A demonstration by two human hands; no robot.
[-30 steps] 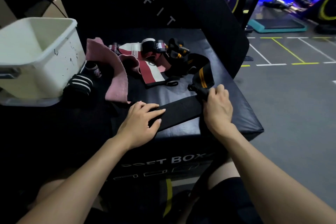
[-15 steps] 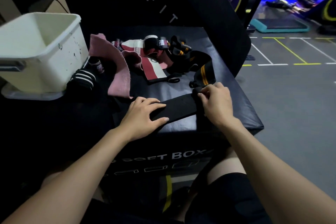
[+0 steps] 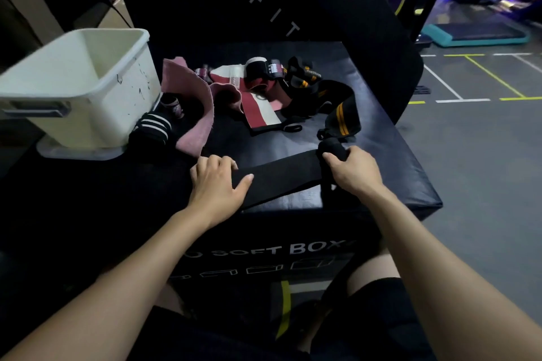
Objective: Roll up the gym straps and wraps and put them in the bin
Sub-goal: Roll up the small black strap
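Where the desk meets its near edge, a black strap lies flat across the padded top, running left to right. Left hand rests on the strap's left part, fingers straight, thumb over its near side, pressing it down. Right hand curls round the strap's rolled end close to the right near corner, gripping it. Bare black top shows between the strap and the pile behind. Further back: striped black wrap touching the bin's foot, pink band, red-and-white wrap, black wrap with orange stripes near the right edge. White bin sits at the far left on its lid, open. Right of the desk, grey floor with painted lines, open room.
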